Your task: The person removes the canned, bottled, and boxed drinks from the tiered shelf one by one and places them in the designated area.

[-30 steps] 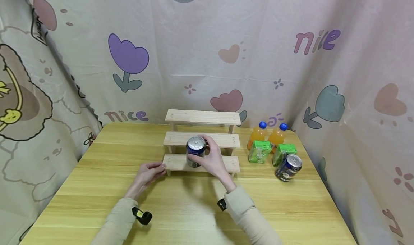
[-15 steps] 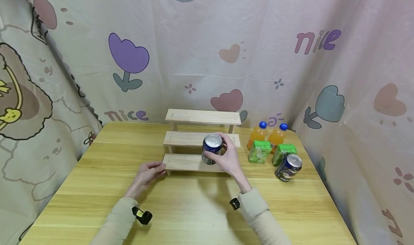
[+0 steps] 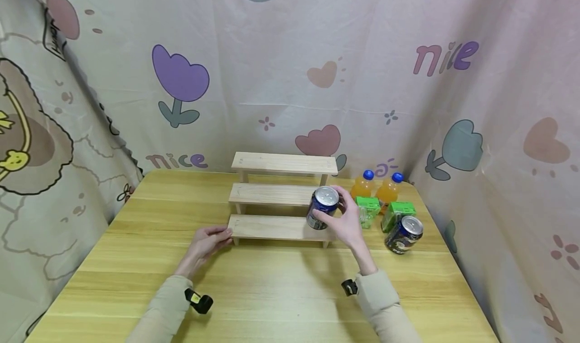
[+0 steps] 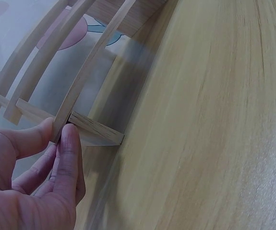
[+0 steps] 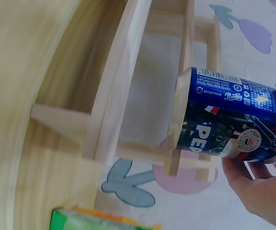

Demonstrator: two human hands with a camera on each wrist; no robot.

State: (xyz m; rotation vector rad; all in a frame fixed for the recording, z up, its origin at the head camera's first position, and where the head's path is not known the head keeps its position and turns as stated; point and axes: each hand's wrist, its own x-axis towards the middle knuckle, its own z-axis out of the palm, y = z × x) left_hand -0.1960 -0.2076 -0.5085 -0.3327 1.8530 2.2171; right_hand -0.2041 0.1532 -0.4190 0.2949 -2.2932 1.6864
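A three-tier wooden display stand [image 3: 272,227] stands at the middle of the table. My left hand [image 3: 206,247] pinches the left end of its lowest board between thumb and fingers, as the left wrist view shows at the board end [image 4: 82,81]. My right hand [image 3: 346,222] grips a dark blue Pepsi can [image 5: 234,117] around its side. Held upright, the can overlaps the right end of the lower two boards in the head view. In the right wrist view a gap shows between the can's base and the lowest board [image 5: 118,81].
Right of the stand are two orange drink bottles [image 3: 388,191] with blue caps and two green drink cartons [image 3: 399,214], one partly behind my right hand. A second dark can [image 3: 404,234] stands in front of them. A printed curtain [image 3: 254,71] hangs behind the table [image 3: 272,292].
My right hand has carried the can rightward along the stand, from near its middle to its right end. The left hand keeps its hold on the lowest board.
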